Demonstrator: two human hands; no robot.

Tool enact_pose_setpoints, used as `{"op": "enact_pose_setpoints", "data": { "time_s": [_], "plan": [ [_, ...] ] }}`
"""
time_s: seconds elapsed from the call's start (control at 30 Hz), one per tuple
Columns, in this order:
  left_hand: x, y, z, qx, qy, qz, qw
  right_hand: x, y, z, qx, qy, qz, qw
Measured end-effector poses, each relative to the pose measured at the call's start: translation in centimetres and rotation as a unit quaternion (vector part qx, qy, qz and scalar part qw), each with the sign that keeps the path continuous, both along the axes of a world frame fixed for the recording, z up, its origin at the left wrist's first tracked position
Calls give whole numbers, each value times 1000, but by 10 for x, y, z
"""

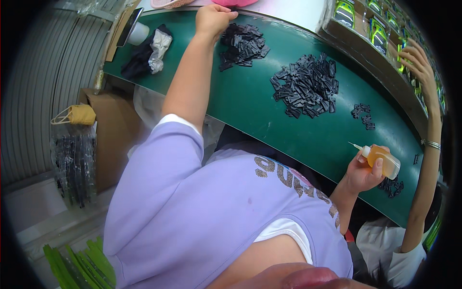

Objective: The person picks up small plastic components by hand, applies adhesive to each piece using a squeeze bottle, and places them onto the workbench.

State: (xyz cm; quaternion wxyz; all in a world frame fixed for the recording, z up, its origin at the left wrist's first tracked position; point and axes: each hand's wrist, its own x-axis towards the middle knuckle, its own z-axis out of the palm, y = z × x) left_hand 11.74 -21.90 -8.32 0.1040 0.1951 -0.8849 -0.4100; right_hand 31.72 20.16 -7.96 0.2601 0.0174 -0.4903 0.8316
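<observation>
My left hand (214, 23) reaches to the far edge of the green tabletop (240, 94). Its thumb and fingers are pinched on a small black piece, mostly hidden, beside a pink object (236, 2). Just below that hand lies a pile of flat black plastic pieces (244, 45). My right hand (365, 172), at the near right edge, is closed round a clear squeeze bottle (383, 161) of amber liquid. The bottle is tilted, its thin needle tip pointing up and left. A larger heap of black plastic pieces (308, 84) sits between my hands.
At the right, a co-worker's hand (417, 62) reaches to a rack (353, 43) of green-and-black items. Smaller groups of black pieces (364, 115) lie toward that side. A dark-and-white cloth (156, 50) and a white cup-like object (138, 33) are at the left end. A cardboard box (113, 139) stands below.
</observation>
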Motion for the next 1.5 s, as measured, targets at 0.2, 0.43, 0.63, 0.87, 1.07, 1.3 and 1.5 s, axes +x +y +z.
{"op": "enact_pose_setpoints", "data": {
  "time_s": [0.2,0.43,0.63,0.87,1.07,1.3,1.5],
  "plan": [
    [95,129,53,359,-22,-312,879,-1,0,-3,-6,7,23,1000],
    [138,211,39,420,-181,-436,775,-4,1,-5,-28,8,2,1000],
    [145,219,17,509,-252,-429,703,-2,3,0,10,4,29,1000],
    [148,220,8,460,-253,-445,725,7,-10,2,146,14,-4,989],
    [146,220,12,442,-281,-444,727,5,-10,3,165,3,7,986],
    [147,220,13,433,-282,-436,737,6,-13,3,185,-14,-8,983],
    [147,220,13,429,-283,-434,740,5,-12,2,211,-10,-2,977]
  ]
}}
